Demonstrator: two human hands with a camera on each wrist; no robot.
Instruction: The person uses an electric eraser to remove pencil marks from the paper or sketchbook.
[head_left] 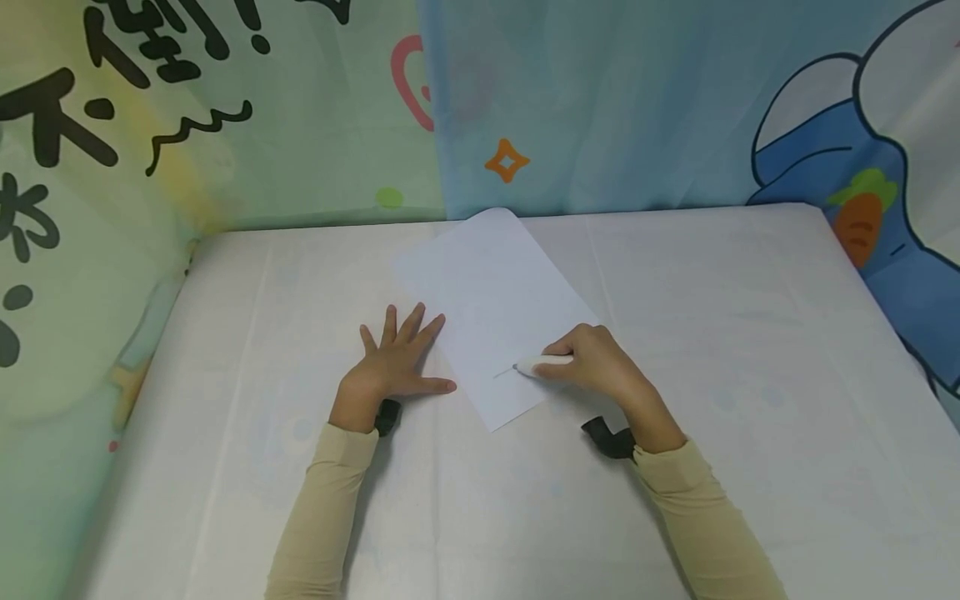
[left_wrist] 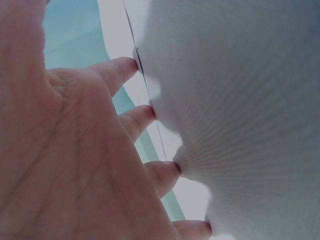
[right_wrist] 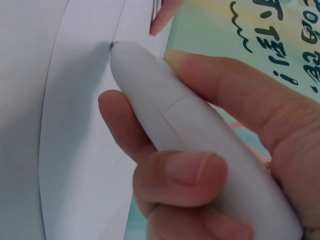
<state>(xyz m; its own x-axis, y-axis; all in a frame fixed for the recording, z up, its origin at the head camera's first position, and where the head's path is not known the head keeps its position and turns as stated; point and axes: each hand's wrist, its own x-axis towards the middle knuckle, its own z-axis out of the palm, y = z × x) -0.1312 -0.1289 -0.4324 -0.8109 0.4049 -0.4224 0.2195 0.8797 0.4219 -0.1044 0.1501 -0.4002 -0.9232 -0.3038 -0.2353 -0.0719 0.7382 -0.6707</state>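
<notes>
A sheet of white paper [head_left: 502, 283] lies tilted on the white-covered table. My right hand [head_left: 600, 362] grips a thick, white pen-shaped tool [right_wrist: 185, 117] with a small dark tip. That tip touches the paper near its lower corner, at the end of a short thin line [head_left: 503, 372]. In the right wrist view, thumb and fingers wrap round the smooth body. My left hand [head_left: 397, 362] is spread flat at the paper's left edge, its thumb and index finger close to that edge. The left wrist view shows its palm [left_wrist: 65, 150] and fingertips against the white surface.
The white table cover [head_left: 262, 467] stretches out on both sides of the paper. Behind the table hangs a printed cloth [head_left: 630, 108] with cartoon figures and black characters. Dark straps [head_left: 609, 437] sit at both wrists, by the beige sleeves [head_left: 697, 517].
</notes>
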